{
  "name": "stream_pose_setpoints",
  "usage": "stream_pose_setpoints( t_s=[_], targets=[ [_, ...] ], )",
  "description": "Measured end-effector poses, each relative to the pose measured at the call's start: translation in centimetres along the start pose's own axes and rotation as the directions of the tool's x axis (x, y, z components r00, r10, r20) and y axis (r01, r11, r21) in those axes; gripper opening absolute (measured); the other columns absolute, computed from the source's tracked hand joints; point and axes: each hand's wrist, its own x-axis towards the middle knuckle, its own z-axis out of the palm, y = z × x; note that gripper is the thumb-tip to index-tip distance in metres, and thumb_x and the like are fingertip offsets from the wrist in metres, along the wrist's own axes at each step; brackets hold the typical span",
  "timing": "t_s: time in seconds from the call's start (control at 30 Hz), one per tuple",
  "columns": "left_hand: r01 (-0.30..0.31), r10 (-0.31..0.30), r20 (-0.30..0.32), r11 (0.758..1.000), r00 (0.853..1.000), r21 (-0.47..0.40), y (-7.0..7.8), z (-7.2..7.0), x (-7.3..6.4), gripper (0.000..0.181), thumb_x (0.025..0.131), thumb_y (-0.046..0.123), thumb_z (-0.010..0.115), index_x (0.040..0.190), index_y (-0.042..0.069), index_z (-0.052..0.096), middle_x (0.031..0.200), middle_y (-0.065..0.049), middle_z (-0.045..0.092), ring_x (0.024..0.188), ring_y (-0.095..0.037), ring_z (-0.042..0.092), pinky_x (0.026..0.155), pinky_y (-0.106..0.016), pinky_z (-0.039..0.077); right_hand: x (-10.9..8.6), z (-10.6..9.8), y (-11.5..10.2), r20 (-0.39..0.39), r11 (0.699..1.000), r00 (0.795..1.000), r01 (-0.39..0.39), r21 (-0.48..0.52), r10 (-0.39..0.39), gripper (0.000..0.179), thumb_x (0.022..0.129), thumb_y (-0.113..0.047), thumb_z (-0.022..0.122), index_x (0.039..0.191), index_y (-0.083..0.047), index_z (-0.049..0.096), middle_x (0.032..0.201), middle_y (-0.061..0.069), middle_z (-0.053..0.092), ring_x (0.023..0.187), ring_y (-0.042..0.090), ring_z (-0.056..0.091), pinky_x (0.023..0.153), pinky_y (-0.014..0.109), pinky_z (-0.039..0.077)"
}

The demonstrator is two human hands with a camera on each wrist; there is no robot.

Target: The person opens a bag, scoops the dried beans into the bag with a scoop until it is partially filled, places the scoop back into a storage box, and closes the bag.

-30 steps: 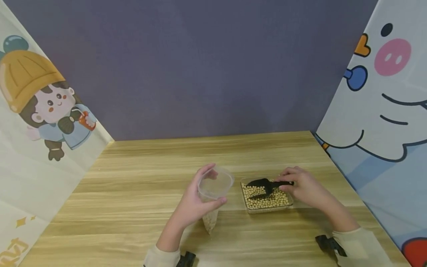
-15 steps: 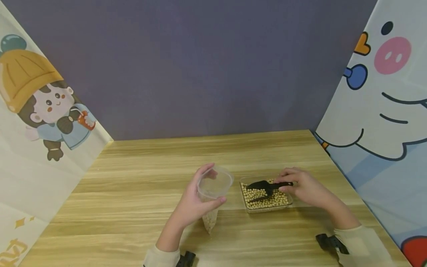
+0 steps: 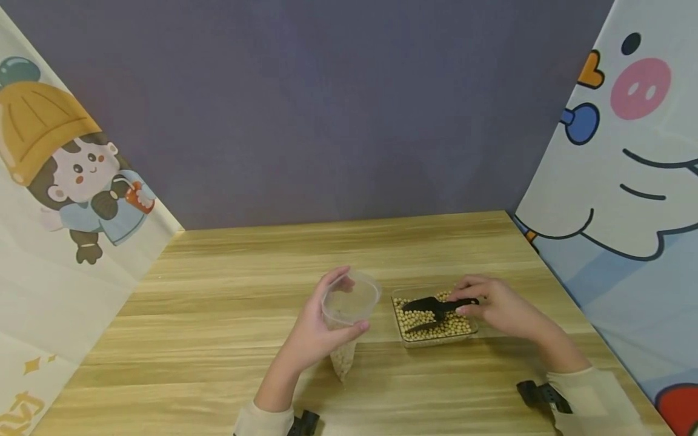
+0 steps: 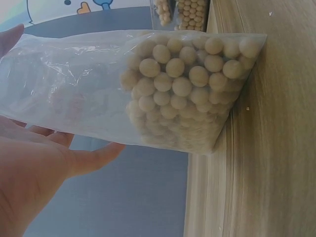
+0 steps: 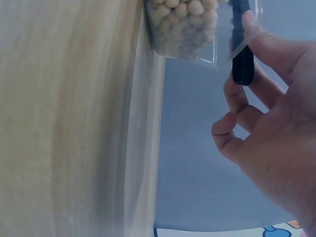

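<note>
My left hand [image 3: 322, 330] grips a clear plastic bag [image 4: 84, 74] near its top, thumb on the near side and fingers on the far side. The bag's mouth is wide and rounded in the head view. Pale round beans [image 4: 180, 86], like soybeans, fill its lower part, and its pointed bottom corner is close over the table. To the right stands a clear rectangular tub [image 3: 436, 343] of the same beans. My right hand [image 3: 498, 306] pinches the handle of a black scoop [image 3: 438, 306] between thumb and fingers. The scoop's blade lies in among the beans.
A wood-grain table [image 3: 229, 290] carries everything. Behind it rises a dark grey-blue panel [image 3: 338, 109]. Cartoon-printed panels stand at the left [image 3: 43, 290] and right [image 3: 578, 188]. Small crumbs [image 4: 248, 108] lie on the tabletop near the bag.
The scoop's blade has shifted slightly within the beans in the tub, the right hand staying on its handle. The left hand and the bag have hardly moved.
</note>
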Motion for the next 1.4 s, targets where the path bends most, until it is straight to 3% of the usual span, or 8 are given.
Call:
stream_pose_setpoints(
  t_s=[0.2,0.53,0.83,0.97,1.13,1.23,1.4],
  targets=[
    [0.005,-0.005,0.001,1.0,1.0,0.002,0.1,0.0,0.0,0.095,0.08,0.022,0.091,0.16,0.027,0.041,0.147,-0.008,0.059,0.142,-0.031,0.052,0.121,-0.07,0.037,-0.1,-0.2,0.0,0.008,1.0,1.0,-0.001,0.02,0.001,0.021,0.096,-0.018,0.078,0.116,-0.024,0.082,0.117,-0.004,0.07,0.108,0.006,0.062,0.08,0.026,0.057],
    [0.019,-0.019,0.001,1.0,1.0,0.001,0.3,0.0,0.0,0.096,0.08,0.022,0.091,0.161,0.022,0.04,0.148,-0.013,0.059,0.143,-0.032,0.052,0.122,-0.073,0.033,0.1,0.0,-0.3,-0.007,0.998,1.0,0.002,-0.059,-0.002,0.023,0.094,-0.017,0.08,0.117,-0.021,0.082,0.116,-0.003,0.072,0.109,0.02,0.067,0.08,0.028,0.058],
    [0.018,-0.018,0.004,1.0,1.0,-0.003,0.4,0.0,0.0,0.095,0.08,0.022,0.091,0.16,0.026,0.041,0.149,-0.016,0.058,0.143,-0.032,0.051,0.123,-0.073,0.032,0.1,0.2,-0.7,-0.009,0.993,1.0,0.026,-0.115,-0.027,0.027,0.092,-0.014,0.081,0.118,-0.023,0.082,0.12,0.0,0.072,0.112,0.026,0.068,0.084,0.034,0.06],
    [0.013,-0.013,0.005,1.0,1.0,0.0,0.3,0.0,0.0,0.094,0.081,0.022,0.091,0.16,0.025,0.041,0.148,-0.012,0.059,0.142,-0.031,0.052,0.122,-0.072,0.034,0.2,0.5,-1.1,-0.019,0.968,0.996,0.078,-0.24,-0.085,0.032,0.092,-0.013,0.081,0.122,-0.021,0.081,0.119,0.003,0.073,0.109,0.027,0.068,0.084,0.042,0.059],
    [0.005,-0.005,0.007,1.0,1.0,0.003,0.2,0.0,0.0,0.093,0.081,0.022,0.091,0.16,0.026,0.041,0.146,-0.01,0.06,0.142,-0.031,0.052,0.122,-0.072,0.034,0.2,0.9,-1.2,-0.034,0.913,0.978,0.179,-0.366,-0.205,0.032,0.088,-0.01,0.084,0.119,-0.02,0.082,0.113,-0.004,0.073,0.103,0.02,0.067,0.086,0.045,0.058],
    [0.004,-0.004,0.009,1.0,1.0,0.0,0.2,0.0,0.0,0.092,0.082,0.022,0.091,0.16,0.026,0.041,0.147,-0.013,0.059,0.142,-0.032,0.052,0.122,-0.074,0.032,0.2,0.9,-1.0,-0.041,0.923,0.978,0.178,-0.342,-0.204,0.033,0.089,-0.01,0.083,0.119,-0.021,0.082,0.113,-0.006,0.072,0.103,0.018,0.066,0.085,0.043,0.057],
    [0.002,-0.001,0.016,1.0,1.0,-0.009,0.3,0.0,-0.1,0.091,0.084,0.022,0.09,0.16,0.026,0.041,0.147,-0.014,0.058,0.142,-0.032,0.051,0.122,-0.075,0.031,0.2,0.7,-0.6,-0.037,0.963,0.99,0.124,-0.24,-0.137,0.033,0.091,-0.009,0.082,0.121,-0.023,0.081,0.116,-0.005,0.072,0.107,0.02,0.066,0.084,0.039,0.058]
  ],
)
